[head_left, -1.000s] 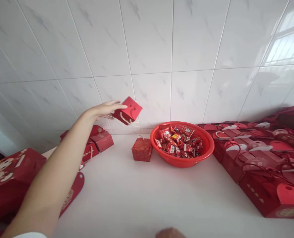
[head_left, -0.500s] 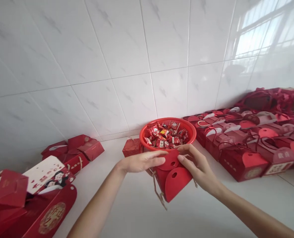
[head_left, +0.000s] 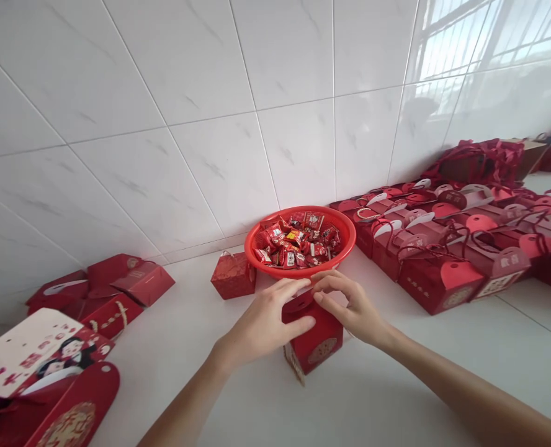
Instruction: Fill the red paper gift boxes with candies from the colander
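Observation:
A small red candy box (head_left: 319, 341) with a round gold print on its front stands on the white countertop between my hands. A twisted cord hangs at its left side. My left hand (head_left: 268, 320) reaches around the top flaps, thumb in front and fingers behind. My right hand (head_left: 350, 307) has its bent fingers and thumb at the top edge, close to the left fingertips. The flaps are partly hidden under both hands. Right behind the box is a red plastic basket (head_left: 350, 245) of red-wrapped candies (head_left: 296, 245).
A smaller red box (head_left: 233, 275) sits left of the basket. Rows of red gift boxes (head_left: 443, 279) fill the right side along the tiled wall (head_left: 201, 167). At left lie several unfolded or open red boxes (head_left: 140, 282) and a cream printed panel (head_left: 28, 347).
The box's front flap, which faced me, is now folded up and back, so the gold-printed front shows. Both hands have stayed at the top. My view has shifted a little right.

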{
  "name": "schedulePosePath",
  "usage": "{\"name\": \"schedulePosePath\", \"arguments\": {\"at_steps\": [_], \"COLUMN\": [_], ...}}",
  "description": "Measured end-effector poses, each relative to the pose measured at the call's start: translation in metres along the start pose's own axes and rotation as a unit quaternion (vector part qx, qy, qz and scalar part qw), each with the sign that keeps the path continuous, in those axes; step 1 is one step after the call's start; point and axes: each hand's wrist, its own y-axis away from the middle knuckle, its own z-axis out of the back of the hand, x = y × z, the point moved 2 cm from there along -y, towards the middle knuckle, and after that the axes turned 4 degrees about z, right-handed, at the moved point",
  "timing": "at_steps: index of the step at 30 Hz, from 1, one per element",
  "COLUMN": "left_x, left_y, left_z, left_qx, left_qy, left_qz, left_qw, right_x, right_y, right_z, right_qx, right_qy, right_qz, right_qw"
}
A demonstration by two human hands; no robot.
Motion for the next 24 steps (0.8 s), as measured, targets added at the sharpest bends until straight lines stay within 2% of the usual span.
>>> {"name": "schedulePosePath", "arguments": {"at_steps": [3, 8, 11, 15, 18, 24], "left_x": [0.009, 0.015, 0.016, 0.022, 0.024, 0.021], "left_y": [-0.006, -0.011, -0.014, -0.018, -0.018, -0.013], "left_z": [0.0, 0.008, 0.011, 0.008, 0.006, 0.005], "left_qx": [-0.027, -0.065, -0.089, -0.071, -0.065, -0.031], "left_qy": [0.011, 0.007, -0.009, -0.026, -0.036, -0.037], "left_qz": [0.016, 0.009, 0.007, 0.024, 0.043, 0.035], "left_qw": [0.999, 0.998, 0.996, 0.997, 0.996, 0.998], "right_x": [0.0, 0.006, 0.01, 0.01, 0.007, 0.009], "right_y": [0.002, 0.005, 0.006, 0.006, 0.008, 0.012], "right_z": [0.003, 0.008, 0.01, 0.011, 0.009, 0.01], "right_qx": [0.018, 0.039, 0.066, 0.114, 0.12, 0.186], "right_qy": [0.01, 0.009, -0.017, -0.069, -0.071, -0.038], "right_qz": [-0.024, -0.008, -0.028, -0.057, -0.067, -0.035], "right_qw": [0.999, 0.999, 0.997, 0.989, 0.988, 0.981]}}
